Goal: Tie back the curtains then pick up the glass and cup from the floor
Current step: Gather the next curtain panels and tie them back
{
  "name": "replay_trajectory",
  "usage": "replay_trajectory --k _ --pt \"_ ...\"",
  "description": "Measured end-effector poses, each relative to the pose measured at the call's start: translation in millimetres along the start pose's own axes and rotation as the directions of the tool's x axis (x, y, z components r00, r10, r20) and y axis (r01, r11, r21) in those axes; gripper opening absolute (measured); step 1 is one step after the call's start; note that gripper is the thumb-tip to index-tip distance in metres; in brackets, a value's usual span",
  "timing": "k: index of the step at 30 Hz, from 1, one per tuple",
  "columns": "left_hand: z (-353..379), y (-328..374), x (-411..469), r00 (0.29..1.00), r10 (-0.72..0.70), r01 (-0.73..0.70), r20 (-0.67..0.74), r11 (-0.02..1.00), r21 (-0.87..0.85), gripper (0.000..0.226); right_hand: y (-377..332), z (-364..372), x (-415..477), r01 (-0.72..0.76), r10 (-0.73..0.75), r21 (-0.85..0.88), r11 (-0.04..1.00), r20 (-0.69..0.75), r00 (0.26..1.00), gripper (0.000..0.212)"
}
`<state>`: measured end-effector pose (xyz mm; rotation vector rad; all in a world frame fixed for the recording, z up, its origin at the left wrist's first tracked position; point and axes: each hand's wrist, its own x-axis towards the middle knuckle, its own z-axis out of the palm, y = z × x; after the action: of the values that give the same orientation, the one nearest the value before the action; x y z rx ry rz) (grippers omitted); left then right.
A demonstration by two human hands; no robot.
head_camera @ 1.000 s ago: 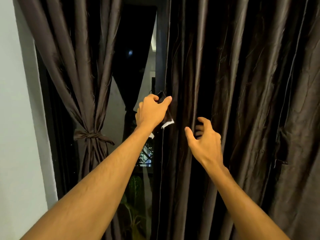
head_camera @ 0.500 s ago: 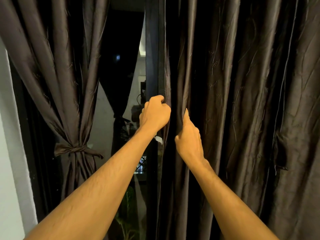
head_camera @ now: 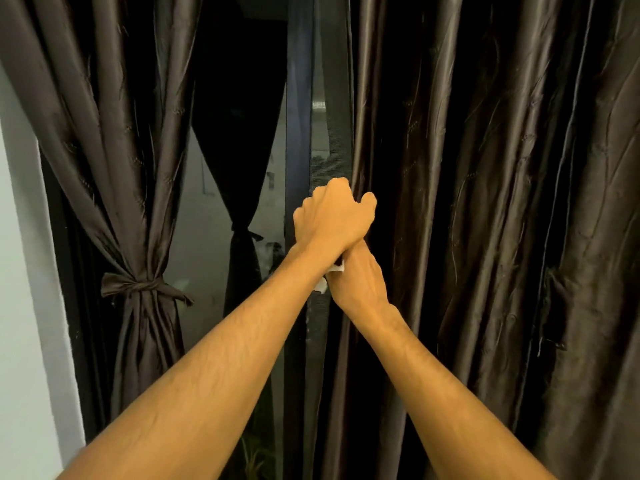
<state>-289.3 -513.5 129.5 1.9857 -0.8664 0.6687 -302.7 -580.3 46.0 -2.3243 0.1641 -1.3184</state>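
Head: vertical curtain [head_camera: 485, 237], seemingly hand-held

Right of the left grip [head_camera: 334, 216], the curtain [head_camera: 485, 202] is glossy, creased satin-like cloth; far left of it, the wall [head_camera: 20, 271] looks matt, smooth.

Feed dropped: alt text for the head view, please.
Left hand grips the inner edge of the loose, glossy dark brown right curtain, crossing over the right hand, whose fingers are hidden. The matching left curtain is already tied back with a fabric sash.
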Motion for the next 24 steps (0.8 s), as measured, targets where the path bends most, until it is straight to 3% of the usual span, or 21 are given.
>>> replay_trajectory --k 3,8,11,14,16,18,21,24 --pt "6 2 2 0.998 -0.015 0.018 -0.058 0.998 0.065 0.018 6 -11 5 0.098 -0.086 -0.174 0.980 0.077 0.993 0.052" --pt "12 4 -1 0.989 -0.103 0.106 -0.108 0.994 0.023 0.014 13 -42 0 0.095 -0.063 -0.166 0.981 0.186 0.980 0.058" --pt "11 3 0 0.987 -0.109 0.109 -0.115 0.994 0.000 0.017 21 -57 -15 0.164 -0.167 -0.174 0.971 -0.004 0.986 0.044" --pt "9 -3 1 0.986 -0.120 0.117 -0.113 0.993 -0.029 0.019 36 -66 -25 0.197 -0.236 -0.162 0.967 -0.277 0.931 0.015" --pt "10 -5 2 0.984 -0.127 0.122 -0.122 0.992 -0.044 0.024 45 -70 -26 0.131 -0.174 -0.129 0.983 -0.416 0.893 0.018" --pt "11 -4 1 0.982 -0.130 0.126 -0.139 0.991 -0.037 0.029 51 -72 -24 0.022 -0.031 -0.025 0.999 -0.466 0.884 0.040" --pt "14 0 -2 0.980 -0.108 0.107 -0.168 0.994 -0.013 0.029 50 -75 -18 -0.156 0.196 0.144 0.977 -0.333 0.922 0.060" --pt "20 8 -7 0.983 -0.067 0.067 -0.171 0.998 -0.002 0.032 46 -74 -13 -0.134 0.153 0.089 0.987 -0.267 0.951 0.052"
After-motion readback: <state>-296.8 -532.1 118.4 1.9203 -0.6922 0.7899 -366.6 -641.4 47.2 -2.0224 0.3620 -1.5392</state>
